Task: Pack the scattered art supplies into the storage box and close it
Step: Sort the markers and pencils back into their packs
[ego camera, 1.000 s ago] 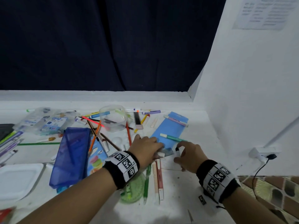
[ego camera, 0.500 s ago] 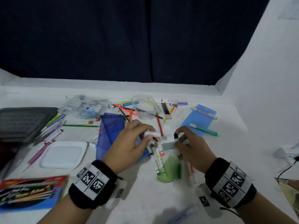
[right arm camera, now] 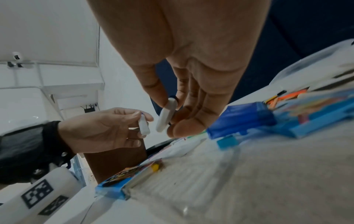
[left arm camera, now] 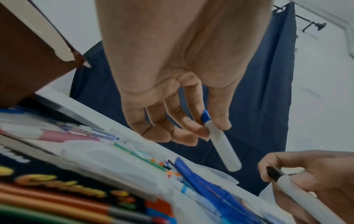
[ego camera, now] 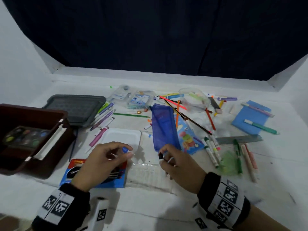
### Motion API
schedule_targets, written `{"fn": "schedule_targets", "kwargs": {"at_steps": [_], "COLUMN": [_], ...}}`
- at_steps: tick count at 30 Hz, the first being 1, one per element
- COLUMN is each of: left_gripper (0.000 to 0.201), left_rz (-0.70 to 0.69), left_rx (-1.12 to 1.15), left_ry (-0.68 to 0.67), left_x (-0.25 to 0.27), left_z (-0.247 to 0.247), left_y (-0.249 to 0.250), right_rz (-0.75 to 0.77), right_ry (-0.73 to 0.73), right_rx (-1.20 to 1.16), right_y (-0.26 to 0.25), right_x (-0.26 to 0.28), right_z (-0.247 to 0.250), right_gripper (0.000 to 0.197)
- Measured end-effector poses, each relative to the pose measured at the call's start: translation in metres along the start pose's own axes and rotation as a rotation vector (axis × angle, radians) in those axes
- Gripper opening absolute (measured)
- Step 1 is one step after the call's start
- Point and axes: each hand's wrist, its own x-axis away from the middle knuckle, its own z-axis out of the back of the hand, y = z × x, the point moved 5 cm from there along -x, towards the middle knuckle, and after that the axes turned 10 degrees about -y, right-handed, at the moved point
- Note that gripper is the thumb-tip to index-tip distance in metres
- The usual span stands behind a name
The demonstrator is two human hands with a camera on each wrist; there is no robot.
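Note:
My left hand [ego camera: 127,152] pinches a white marker with a blue cap [left arm camera: 222,145] between thumb and fingers, just above the white tray's near edge. My right hand [ego camera: 163,158] pinches a white marker with a black cap [left arm camera: 287,184], near the blue mesh pouch [ego camera: 163,127]. Both hands hover close together over the table. The brown storage box [ego camera: 55,130] stands open at the far left with a paint palette [ego camera: 25,135] inside. Its grey lid [ego camera: 75,110] lies behind it. Several pens and pencils [ego camera: 196,120] lie scattered at the right.
A white tray [ego camera: 121,135] sits ahead of my left hand, and a coloured pencil pack [ego camera: 116,179] lies under it. A clear ribbed case [ego camera: 150,175] is under my right hand. A clear cup [ego camera: 195,100], blue card [ego camera: 250,120], ruler [ego camera: 238,139] and green protractor [ego camera: 228,162] lie right.
Both hands have come left and nearer to me, away from the pen pile, each carrying its marker. The view has swung left, bringing the box and lid into sight.

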Motion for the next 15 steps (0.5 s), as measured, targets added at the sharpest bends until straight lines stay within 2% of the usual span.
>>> {"fn": "schedule_targets", "kwargs": {"at_steps": [3,7,10,13,15], "left_gripper": [0.014,0.017,0.024,0.021,0.021], "left_rz": [0.049,0.027,0.005,-0.009,0.001], "left_rx": [-0.057,-0.248,-0.447,-0.662,-0.725], "left_ry": [-0.134,-0.297,-0.359,-0.384,-0.420], "left_x": [-0.005,-0.015,-0.021,-0.025,-0.027], "left_z": [0.008,0.000,-0.009,-0.012,-0.013], "left_y": [-0.022,-0.031,-0.036,-0.041,-0.044], "right_rz": [-0.057,-0.186,-0.247,-0.246,-0.243], "right_ry": [-0.032,-0.100,-0.097,-0.068,-0.069], "right_rx": [-0.014,0.051,0.083,0.100,0.114], "right_y": [-0.001,0.005,0.008,0.007,0.007], "right_x": [-0.013,-0.023,-0.024,-0.024,-0.024], "right_z": [-0.024,-0.046,-0.051,-0.051,-0.051], "right_gripper": [0.007,0.010,0.010,0.009,0.009]}}
